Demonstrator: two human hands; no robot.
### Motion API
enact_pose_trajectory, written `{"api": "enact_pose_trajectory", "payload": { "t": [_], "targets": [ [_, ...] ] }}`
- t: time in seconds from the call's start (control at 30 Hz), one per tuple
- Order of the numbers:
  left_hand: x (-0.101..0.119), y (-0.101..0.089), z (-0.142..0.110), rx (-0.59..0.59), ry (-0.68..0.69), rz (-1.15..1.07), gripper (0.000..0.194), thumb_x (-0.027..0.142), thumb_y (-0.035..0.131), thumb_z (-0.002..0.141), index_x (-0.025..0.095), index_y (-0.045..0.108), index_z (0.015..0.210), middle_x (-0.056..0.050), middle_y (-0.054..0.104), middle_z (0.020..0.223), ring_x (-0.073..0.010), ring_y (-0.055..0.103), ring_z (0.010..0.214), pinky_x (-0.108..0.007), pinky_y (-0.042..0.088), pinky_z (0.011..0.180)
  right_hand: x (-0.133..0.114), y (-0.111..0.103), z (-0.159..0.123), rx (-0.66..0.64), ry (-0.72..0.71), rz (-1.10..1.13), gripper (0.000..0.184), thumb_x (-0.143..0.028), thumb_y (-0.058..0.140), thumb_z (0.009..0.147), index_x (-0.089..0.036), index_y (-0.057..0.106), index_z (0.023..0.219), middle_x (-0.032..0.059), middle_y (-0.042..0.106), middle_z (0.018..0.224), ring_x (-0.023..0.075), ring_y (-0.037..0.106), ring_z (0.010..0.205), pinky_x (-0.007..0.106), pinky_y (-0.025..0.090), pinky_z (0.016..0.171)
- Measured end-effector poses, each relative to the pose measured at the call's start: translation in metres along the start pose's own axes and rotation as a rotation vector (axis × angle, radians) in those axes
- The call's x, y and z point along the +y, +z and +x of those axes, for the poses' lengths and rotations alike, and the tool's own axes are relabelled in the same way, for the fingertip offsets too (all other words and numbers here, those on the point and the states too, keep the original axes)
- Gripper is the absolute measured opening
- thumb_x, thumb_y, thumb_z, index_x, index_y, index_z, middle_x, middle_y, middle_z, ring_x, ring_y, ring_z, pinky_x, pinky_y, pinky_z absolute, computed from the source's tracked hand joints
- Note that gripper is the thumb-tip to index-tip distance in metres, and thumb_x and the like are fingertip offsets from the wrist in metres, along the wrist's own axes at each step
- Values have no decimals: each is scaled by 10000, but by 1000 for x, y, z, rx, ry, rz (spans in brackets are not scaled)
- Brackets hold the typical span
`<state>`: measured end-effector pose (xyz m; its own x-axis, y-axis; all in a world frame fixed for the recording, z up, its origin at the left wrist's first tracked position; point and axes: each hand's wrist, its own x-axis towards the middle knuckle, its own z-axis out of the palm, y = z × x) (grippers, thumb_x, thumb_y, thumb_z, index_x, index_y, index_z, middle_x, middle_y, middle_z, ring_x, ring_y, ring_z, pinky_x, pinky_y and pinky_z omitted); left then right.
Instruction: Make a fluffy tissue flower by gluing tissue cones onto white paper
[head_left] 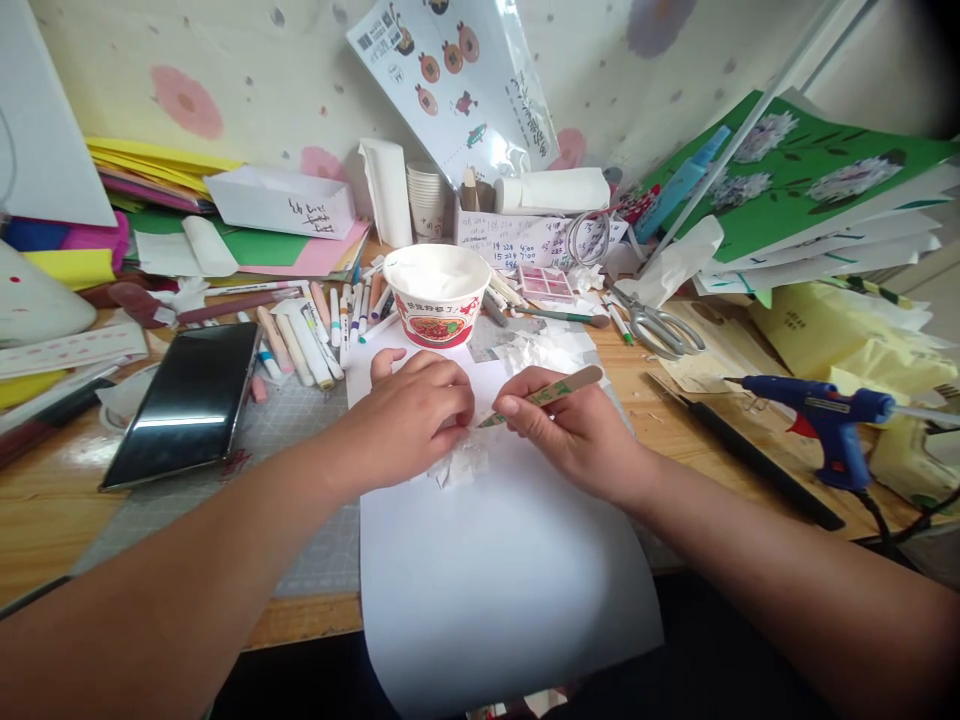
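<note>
A flat popsicle stick (574, 384) with a green print lies slantwise in my right hand (581, 430), pinched between thumb and fingers. Its lower end points toward my left hand (409, 415), whose fingers are curled with the tips pressed together; what they hold, if anything, is hidden. Crumpled white tissue (461, 465) sits right beneath those left fingertips. Both hands are over a large white sheet of paper (510, 570), which hangs past the table's front edge. Just beyond them stands a white paper bowl (439, 315) with a red printed band and white material inside.
At the right lie a blue glue gun (840, 415), a black-handled tool (757, 465) and scissors (664, 325). A phone (191, 400) lies left, near several markers (315, 345). More crumpled tissue (547, 350) is behind my right hand. Paper cups (429, 200) stand at the wall.
</note>
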<state>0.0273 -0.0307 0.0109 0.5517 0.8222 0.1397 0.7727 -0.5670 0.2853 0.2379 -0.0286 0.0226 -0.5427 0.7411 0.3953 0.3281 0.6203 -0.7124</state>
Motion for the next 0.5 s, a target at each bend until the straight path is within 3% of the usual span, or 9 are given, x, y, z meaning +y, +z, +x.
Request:
{"api": "enact_pose_trajectory", "payload": {
  "t": [0.13, 0.23, 0.33, 0.5],
  "targets": [
    [-1, -1, -1, 1, -3, -5, 150, 199, 527, 864, 226, 663, 805, -37, 648, 1061, -267, 540, 1082, -528, 213, 1009, 9, -28, 0, 167, 0, 27, 342, -422, 475, 981, -188, 566, 749, 10, 567, 684, 139, 556, 650, 267, 441, 607],
    [-4, 0, -2, 33, 6, -14, 186, 187, 495, 870, 227, 651, 777, -29, 649, 1047, -252, 554, 1052, -520, 209, 1011, 29, -60, -4, 243, 44, -96, 416, -482, 425, 984, -198, 530, 699, 33, 565, 720, 162, 560, 708, 294, 449, 654],
    [-6, 2, -3, 91, 10, -8, 158, 207, 506, 872, 239, 649, 813, -20, 655, 1037, -235, 558, 1032, -488, 207, 1016, 53, -84, -14, 164, 252, -334, 409, -450, 334, 1001, -186, 567, 790, 6, 523, 653, 145, 517, 612, 279, 423, 594],
    [-2, -2, -3, 205, -54, -29, 156, 216, 448, 917, 233, 598, 880, -9, 652, 1057, -215, 545, 1050, -412, 219, 941, 73, -94, -27, -40, 334, -548, 140, -288, 636, 807, -172, 656, 883, -11, 533, 693, 143, 517, 640, 268, 408, 627]
  ]
}}
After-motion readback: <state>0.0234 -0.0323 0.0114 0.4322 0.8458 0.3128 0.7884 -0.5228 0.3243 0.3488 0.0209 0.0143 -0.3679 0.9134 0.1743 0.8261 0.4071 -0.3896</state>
